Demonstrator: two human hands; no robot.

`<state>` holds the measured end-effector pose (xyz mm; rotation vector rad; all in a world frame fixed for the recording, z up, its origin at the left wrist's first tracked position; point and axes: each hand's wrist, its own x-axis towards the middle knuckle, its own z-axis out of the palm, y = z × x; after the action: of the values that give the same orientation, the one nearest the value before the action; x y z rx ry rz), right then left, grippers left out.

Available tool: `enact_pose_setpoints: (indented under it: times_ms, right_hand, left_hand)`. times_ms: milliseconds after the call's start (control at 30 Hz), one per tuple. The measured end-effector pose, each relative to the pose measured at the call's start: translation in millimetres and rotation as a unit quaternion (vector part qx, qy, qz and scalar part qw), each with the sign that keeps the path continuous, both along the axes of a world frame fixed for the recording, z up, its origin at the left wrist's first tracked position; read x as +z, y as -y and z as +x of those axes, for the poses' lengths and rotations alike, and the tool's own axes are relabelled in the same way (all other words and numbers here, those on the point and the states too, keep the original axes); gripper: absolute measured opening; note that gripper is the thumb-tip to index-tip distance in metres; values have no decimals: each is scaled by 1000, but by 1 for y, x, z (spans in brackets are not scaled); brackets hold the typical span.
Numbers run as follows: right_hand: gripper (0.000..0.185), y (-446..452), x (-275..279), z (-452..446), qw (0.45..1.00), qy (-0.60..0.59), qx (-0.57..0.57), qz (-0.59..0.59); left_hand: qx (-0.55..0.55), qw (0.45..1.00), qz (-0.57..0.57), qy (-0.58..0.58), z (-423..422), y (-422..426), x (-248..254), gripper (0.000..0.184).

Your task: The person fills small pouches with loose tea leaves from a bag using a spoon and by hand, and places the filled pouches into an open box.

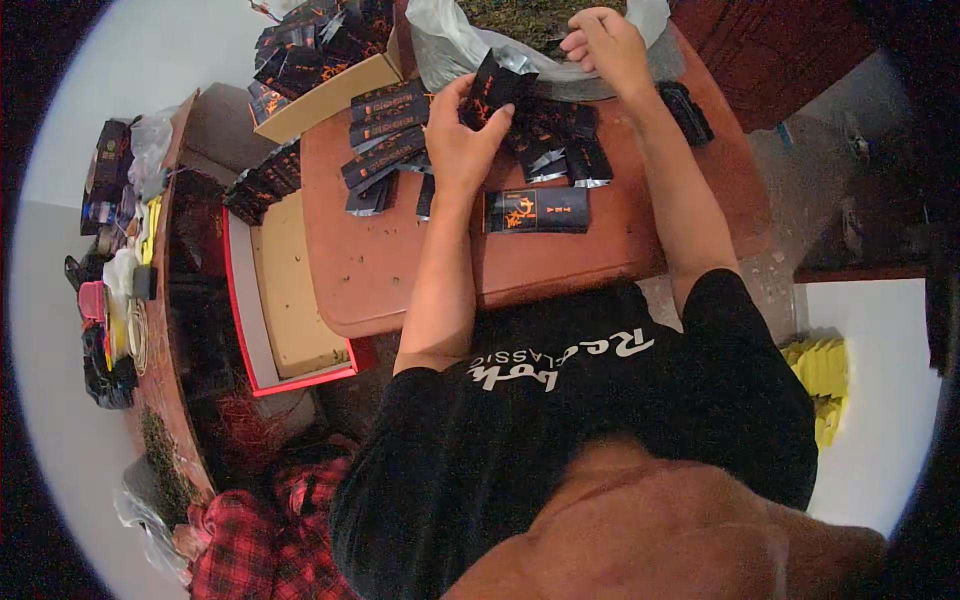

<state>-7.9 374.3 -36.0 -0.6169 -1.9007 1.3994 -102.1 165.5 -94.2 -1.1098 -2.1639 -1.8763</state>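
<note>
My left hand (465, 140) grips a black tea packet (492, 88) with orange print, thumb on one side and fingers on the other. The packet stands upright with its silver-lined end at the top. Curled at the edge of a clear plastic bag (445, 45) is my right hand (610, 50); whatever its fingers hold, if anything, is hidden. Loose dried tea leaves (530, 22) fill the bag. One flat tea packet (537, 211) lies near me on the brown table (400, 290). More black packets (385, 130) lie in overlapping rows around my left hand.
A cardboard box (330, 95) heaped with black packets stands at the table's far left. Below it, a red-edged box (285, 290) holds a row of packets at one end. A cluttered side table (165, 330) is at left, yellow packets (820, 375) at right.
</note>
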Motion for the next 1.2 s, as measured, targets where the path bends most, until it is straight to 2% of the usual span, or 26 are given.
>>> enact_pose_setpoints:
  times_ms: [133,300,400,600,700,800,900,1000,1100,1200]
  right_hand:
    - [24,-15,-13,0,997,-56,16,-59]
    - [24,-22,-4,9,991,-80,29,-108]
    - [23,-19,6,14,985,-92,45,-136]
    - [24,4,32,28,984,-84,95,-122]
    - [24,13,35,27,989,-39,112,-84]
    - [24,43,48,31,997,19,76,5]
    - [25,67,54,33,987,-1,89,130]
    - [23,72,40,30,958,39,88,272]
    - [19,77,41,33,939,24,71,336]
    - [24,67,48,37,943,-2,60,326]
  left_hand:
    - [1,1000,3,8,-1,-1,-4,53]
    - [0,1000,-5,14,0,0,-1,53]
    - [13,999,-19,-22,2,3,2,53]
    - [14,999,-20,-28,2,3,1,53]
    - [14,1000,-14,-14,2,3,1,53]
    - [12,1000,-11,-20,1,2,-1,53]
    - [16,999,-19,-31,-1,2,-3,53]
    - [21,998,-27,-45,1,4,1,54]
    - [14,999,-20,-36,3,6,5,54]
    - [11,1000,-14,-19,2,5,3,53]
